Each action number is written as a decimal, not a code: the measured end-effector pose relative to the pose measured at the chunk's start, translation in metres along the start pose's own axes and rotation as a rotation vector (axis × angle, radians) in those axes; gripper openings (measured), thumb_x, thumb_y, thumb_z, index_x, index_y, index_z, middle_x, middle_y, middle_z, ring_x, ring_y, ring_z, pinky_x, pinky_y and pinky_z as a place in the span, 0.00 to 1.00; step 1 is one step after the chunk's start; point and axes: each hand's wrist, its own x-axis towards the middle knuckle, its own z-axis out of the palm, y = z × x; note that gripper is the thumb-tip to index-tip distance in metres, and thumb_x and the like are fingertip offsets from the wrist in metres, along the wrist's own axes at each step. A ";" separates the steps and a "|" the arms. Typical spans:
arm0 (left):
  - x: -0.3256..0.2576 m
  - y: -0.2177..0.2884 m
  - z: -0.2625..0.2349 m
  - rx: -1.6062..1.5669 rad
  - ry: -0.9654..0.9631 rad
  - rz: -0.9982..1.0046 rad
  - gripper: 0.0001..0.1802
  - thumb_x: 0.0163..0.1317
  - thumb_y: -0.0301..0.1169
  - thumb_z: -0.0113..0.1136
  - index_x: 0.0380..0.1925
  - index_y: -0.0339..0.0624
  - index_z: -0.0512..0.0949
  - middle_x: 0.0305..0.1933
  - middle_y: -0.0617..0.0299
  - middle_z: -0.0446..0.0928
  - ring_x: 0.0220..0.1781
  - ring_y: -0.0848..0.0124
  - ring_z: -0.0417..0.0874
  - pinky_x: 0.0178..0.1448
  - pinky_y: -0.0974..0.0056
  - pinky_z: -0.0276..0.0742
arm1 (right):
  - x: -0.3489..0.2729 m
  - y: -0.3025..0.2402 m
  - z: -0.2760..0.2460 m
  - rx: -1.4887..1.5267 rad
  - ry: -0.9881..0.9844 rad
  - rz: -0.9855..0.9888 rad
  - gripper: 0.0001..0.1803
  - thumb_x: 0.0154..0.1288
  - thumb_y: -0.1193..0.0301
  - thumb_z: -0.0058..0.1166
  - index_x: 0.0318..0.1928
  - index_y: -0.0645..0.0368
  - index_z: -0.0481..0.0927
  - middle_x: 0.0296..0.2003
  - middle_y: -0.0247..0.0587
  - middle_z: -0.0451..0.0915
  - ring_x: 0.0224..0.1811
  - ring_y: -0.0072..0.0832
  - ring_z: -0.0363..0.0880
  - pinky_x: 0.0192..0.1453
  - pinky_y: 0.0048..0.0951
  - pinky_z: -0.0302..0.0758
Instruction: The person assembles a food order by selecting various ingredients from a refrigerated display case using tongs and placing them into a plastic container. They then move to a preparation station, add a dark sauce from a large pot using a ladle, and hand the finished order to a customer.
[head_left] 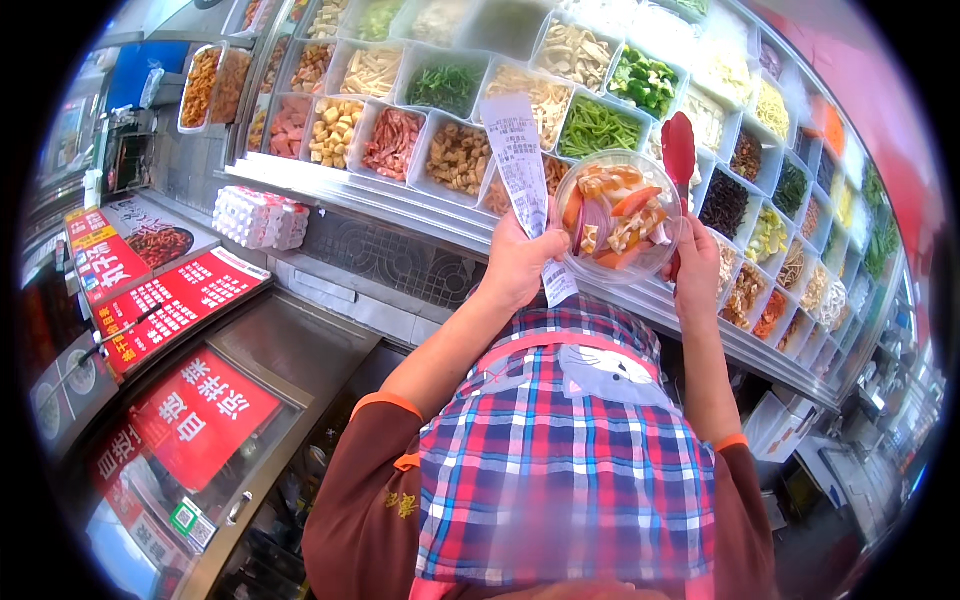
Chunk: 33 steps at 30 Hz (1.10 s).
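Note:
Between my hands is a round clear plastic bowl (622,277) with sliced red onion, orange-red slices and pale brownish pieces in it. My left hand (522,258) is closed on a long white printed receipt (517,150), its thumb against the bowl's left side. The receipt's lower end hangs below the hand. My right hand (697,268) is closed round the handle of red-headed tongs (679,148), which point up beside the bowl. Those fingers are at the bowl's right edge; whether they also grip it is partly hidden.
A slanted counter of food tubs (443,88) with vegetables, meats and noodles spreads ahead and to the right, behind a metal rail (330,178). At left are wrapped egg-like packs (260,218), red menu signs (165,300) and a glass-topped cabinet (300,345).

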 end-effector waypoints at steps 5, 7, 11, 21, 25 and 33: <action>0.043 0.054 -0.021 0.131 -0.092 -0.035 0.11 0.54 0.17 0.62 0.35 0.42 0.73 0.31 0.68 0.72 0.31 0.77 0.75 0.36 0.69 0.73 | -0.006 -0.005 0.040 0.049 0.116 -0.025 0.17 0.82 0.57 0.52 0.47 0.59 0.79 0.26 0.29 0.75 0.18 0.15 0.68 0.21 0.18 0.64; 0.048 0.060 -0.008 0.151 -0.107 -0.032 0.11 0.54 0.17 0.61 0.34 0.42 0.73 0.31 0.68 0.72 0.31 0.77 0.75 0.36 0.68 0.73 | -0.014 -0.011 0.027 0.051 0.176 -0.020 0.17 0.80 0.56 0.54 0.48 0.59 0.79 0.30 0.30 0.77 0.20 0.14 0.70 0.21 0.18 0.64; 0.064 0.038 0.046 0.194 -0.207 -0.058 0.12 0.55 0.17 0.63 0.36 0.43 0.74 0.31 0.69 0.72 0.30 0.77 0.75 0.36 0.69 0.73 | -0.033 0.004 -0.044 0.121 0.321 -0.013 0.21 0.80 0.56 0.55 0.59 0.60 0.78 0.31 0.29 0.77 0.21 0.13 0.70 0.22 0.17 0.64; 0.053 -0.084 0.196 0.213 -0.120 -0.066 0.15 0.54 0.17 0.58 0.41 0.43 0.72 0.33 0.67 0.70 0.29 0.76 0.71 0.37 0.71 0.72 | -0.065 0.010 -0.277 -0.172 0.381 -0.081 0.23 0.71 0.59 0.64 0.57 0.63 0.81 0.34 0.43 0.83 0.35 0.30 0.83 0.43 0.36 0.79; 0.036 -0.115 0.237 0.198 -0.108 -0.121 0.14 0.54 0.19 0.58 0.41 0.42 0.73 0.32 0.66 0.72 0.29 0.76 0.72 0.38 0.72 0.72 | -0.085 0.007 -0.344 -0.379 0.440 0.017 0.25 0.72 0.60 0.63 0.61 0.62 0.79 0.47 0.52 0.86 0.49 0.43 0.86 0.57 0.39 0.78; 0.045 -0.192 0.333 0.257 -0.291 -0.212 0.12 0.55 0.18 0.58 0.36 0.44 0.69 0.32 0.68 0.69 0.29 0.76 0.71 0.36 0.70 0.72 | -0.107 -0.039 -0.552 -0.916 0.816 0.252 0.23 0.69 0.53 0.62 0.52 0.60 0.83 0.43 0.57 0.86 0.50 0.56 0.85 0.54 0.51 0.80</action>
